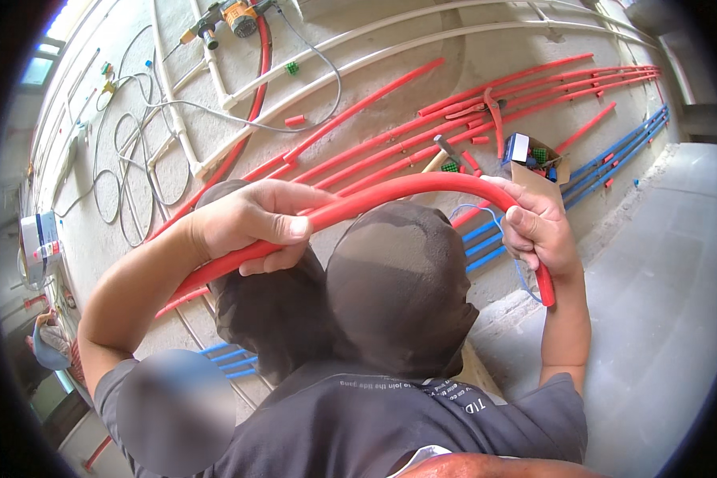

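Note:
Across my lap I hold a red plastic conduit pipe (410, 186), raised above my knees and bent in a smooth curve that turns down at its right end. My left hand (267, 217) is wrapped around the straighter stretch, thumb on top. Near the bend's lower end, my right hand (540, 227) grips the pipe, with a short piece showing below the fist. A thin blue cord (526, 277) loops beside that end; where it attaches is hidden. Beneath the pipe are my knees in dark camouflage trousers (398, 279).
Several red pipes (374, 146) are fixed along the concrete floor ahead, with blue pipes (613, 162) to the right. Beyond the bend lie a hammer (444, 145), a red-handled cutting tool (495, 115) and an open cardboard box (563, 169). A power drill (239, 17) and grey cable (338, 84) lie far left.

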Demonstrator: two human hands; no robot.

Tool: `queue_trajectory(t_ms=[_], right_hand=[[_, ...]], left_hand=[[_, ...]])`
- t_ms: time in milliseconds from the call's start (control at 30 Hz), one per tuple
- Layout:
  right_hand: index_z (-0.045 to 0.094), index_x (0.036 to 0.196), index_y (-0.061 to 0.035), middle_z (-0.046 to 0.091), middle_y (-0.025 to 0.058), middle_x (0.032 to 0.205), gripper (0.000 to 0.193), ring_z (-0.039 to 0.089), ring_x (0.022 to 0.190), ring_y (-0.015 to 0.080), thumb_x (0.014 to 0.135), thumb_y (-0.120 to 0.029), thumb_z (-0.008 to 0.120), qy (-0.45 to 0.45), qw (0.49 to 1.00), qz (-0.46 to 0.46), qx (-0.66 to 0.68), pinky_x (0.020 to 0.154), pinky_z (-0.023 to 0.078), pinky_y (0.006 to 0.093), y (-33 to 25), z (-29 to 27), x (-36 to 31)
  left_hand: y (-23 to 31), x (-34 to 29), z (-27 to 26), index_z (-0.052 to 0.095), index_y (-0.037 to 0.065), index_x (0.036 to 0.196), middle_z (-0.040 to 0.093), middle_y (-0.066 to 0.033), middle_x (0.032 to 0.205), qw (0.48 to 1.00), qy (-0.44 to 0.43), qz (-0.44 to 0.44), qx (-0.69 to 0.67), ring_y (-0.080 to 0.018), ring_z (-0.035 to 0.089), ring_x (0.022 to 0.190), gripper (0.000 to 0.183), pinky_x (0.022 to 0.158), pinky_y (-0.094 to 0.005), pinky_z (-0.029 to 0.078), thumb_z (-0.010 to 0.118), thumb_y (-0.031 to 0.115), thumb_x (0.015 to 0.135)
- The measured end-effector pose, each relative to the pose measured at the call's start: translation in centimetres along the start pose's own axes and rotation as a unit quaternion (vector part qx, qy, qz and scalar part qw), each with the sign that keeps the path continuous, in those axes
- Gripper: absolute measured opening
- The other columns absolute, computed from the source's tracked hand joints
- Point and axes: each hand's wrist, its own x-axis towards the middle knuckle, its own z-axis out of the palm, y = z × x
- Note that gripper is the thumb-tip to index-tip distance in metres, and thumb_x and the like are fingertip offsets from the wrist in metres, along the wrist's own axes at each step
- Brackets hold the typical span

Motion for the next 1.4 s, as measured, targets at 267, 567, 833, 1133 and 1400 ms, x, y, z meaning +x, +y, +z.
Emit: queue_trajectory(t_ms=[267,567,833,1133,1400], right_hand=[[0.042,0.167,0.0044,0.044,-0.0073,0.066,0.067,0.038,0.046,-0.0003,0.115,-0.031,0.064,0.061,0.993,0.001,0.098,0.046,0.033,0.0167,3.3,2.7,-2.6],[0.041,0.166,0.0063,0.044,-0.0069,0.062,0.071,0.036,0.041,0.0004,0.113,-0.031,0.067,0.098,0.99,-0.016,0.099,0.042,0.03,0.019,3.5,4.0,-2.0],[0.034,0.17,0.0043,0.045,-0.0054,0.062,0.071,0.038,0.04,0.0019,0.114,-0.028,0.064,0.126,0.985,-0.025,0.117,0.039,0.032,0.0195,4.3,5.5,-1.7],[0.034,0.171,0.0057,0.042,-0.0061,0.066,0.076,0.035,0.046,0.0018,0.114,-0.034,0.065,0.157,0.984,-0.02,0.087,0.044,0.03,0.0194,4.3,7.6,-0.8],[0.044,0.167,0.0028,0.054,-0.0049,0.075,0.068,0.045,0.053,0.0012,0.111,-0.026,0.069,0.03,0.999,-0.012,0.033,0.047,0.037,0.0192,4.1,3.0,1.8]], left_hand=[[0.5,-0.7,3.5,0.047,-0.005,0.165,0.06,-0.0026,0.068,0.995,0.096,-0.004,-0.013,-0.0074,0.054,0.051,0.072,0.044,-0.0232,0.041,0.072,0.031,0.109],[-0.2,-1.1,3.9,0.047,0.0,0.167,0.057,0.0008,0.069,0.993,0.12,0.015,-0.004,-0.0068,0.054,0.056,0.066,0.049,-0.0244,0.045,0.069,0.029,0.112],[-0.8,-1.2,3.2,0.046,0.001,0.168,0.056,0.0033,0.072,0.992,0.124,0.034,0.011,-0.0054,0.055,0.059,0.063,0.051,-0.0232,0.048,0.065,0.028,0.114],[-1.4,-1.3,2.6,0.048,0.003,0.168,0.055,0.0036,0.071,0.987,0.154,0.045,-0.004,-0.0043,0.053,0.055,0.062,0.048,-0.0216,0.045,0.065,0.029,0.114],[1.0,-2.1,-1.0,0.055,0.002,0.162,0.066,-0.0029,0.08,0.98,0.104,0.012,0.17,-0.0084,0.058,0.055,0.065,0.049,-0.0258,0.046,0.077,0.018,0.103]])
